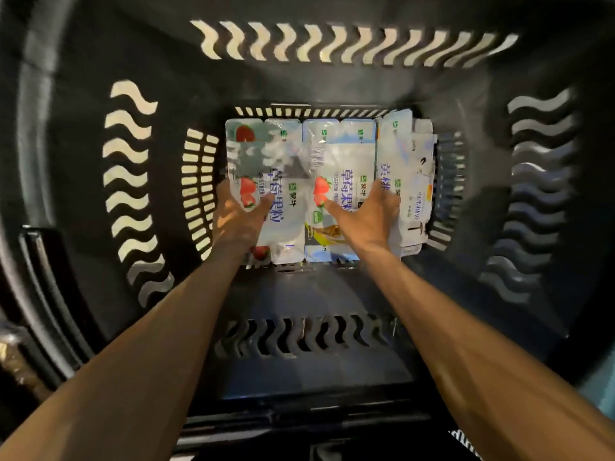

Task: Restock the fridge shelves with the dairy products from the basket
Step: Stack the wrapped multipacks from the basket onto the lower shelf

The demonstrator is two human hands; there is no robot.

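Three multipacks of yoghurt lie side by side at the bottom of the basket (332, 84). The left pack (266, 151) and the middle pack (339, 154) lie flat, both printed with strawberries, and touch along their long edges. The third pack (407, 161) is at the right, tilted up against the basket's right wall (its blue lettering is too blurred to read). The left hand (234, 216) grasps the left pack at its outer edge: the thumb lies across the top and the fingers (227, 189) curl down over the side, next to the slotted left wall. The right hand (366, 214) grasps the middle pack likewise, thumb on top by a strawberry, fingers (379, 189) hooked into the seam between it and the third pack. Both bare forearms reach down from the near rim. The basket is deep and black, with wavy slots in its walls.
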